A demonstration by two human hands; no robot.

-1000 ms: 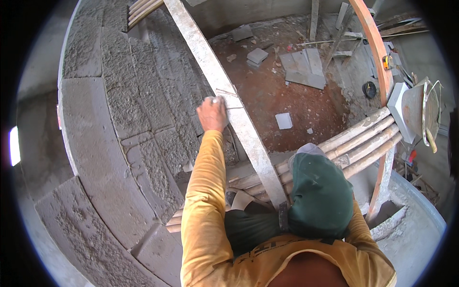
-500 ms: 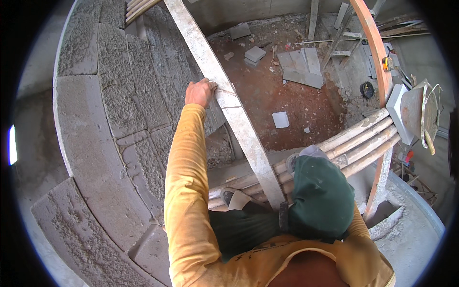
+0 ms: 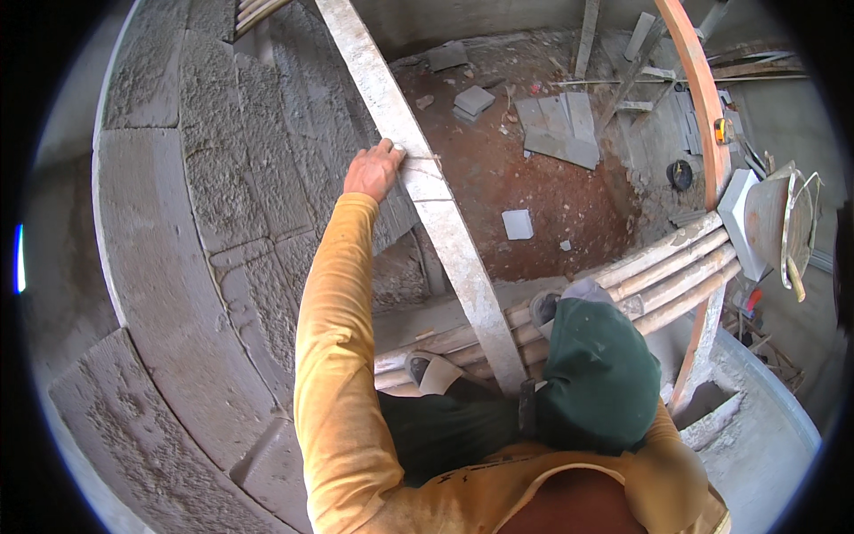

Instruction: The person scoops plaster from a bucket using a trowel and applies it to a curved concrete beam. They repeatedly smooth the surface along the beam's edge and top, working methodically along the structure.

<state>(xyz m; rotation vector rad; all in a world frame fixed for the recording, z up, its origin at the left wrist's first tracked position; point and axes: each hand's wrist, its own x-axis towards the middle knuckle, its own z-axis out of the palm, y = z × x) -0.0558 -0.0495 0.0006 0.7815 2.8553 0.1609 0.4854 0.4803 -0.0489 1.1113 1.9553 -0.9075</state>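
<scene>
My left arm, in a mustard-yellow sleeve, reaches forward. At its end my left hand (image 3: pixel 374 170) is closed on the left edge of a long, mortar-smeared plank (image 3: pixel 454 240), its fingers curled at the rim. A thin dark line crosses the plank beside the fingertips. The plank slants from the far top down to my lap, over several bamboo poles (image 3: pixel 680 258) laid side by side. Of my right arm only the upper yellow sleeve (image 3: pixel 660 433) shows, behind my green-clad knee (image 3: pixel 598 378); the right hand is hidden.
Rough grey blockwork (image 3: pixel 240 169) curves along the left. Below, a reddish dirt floor bears tile pieces (image 3: pixel 517 224) and slabs (image 3: pixel 560 131). At right stand a mortar-caked bucket (image 3: pixel 767 218), an orange-brown upright (image 3: pixel 703 80) carrying a tape measure (image 3: pixel 721 131), and a black pail (image 3: pixel 679 174).
My left hand stays at nearly the same spot on the plank, its fingers slightly shifted. The whole view has moved a little; nothing else has visibly changed.
</scene>
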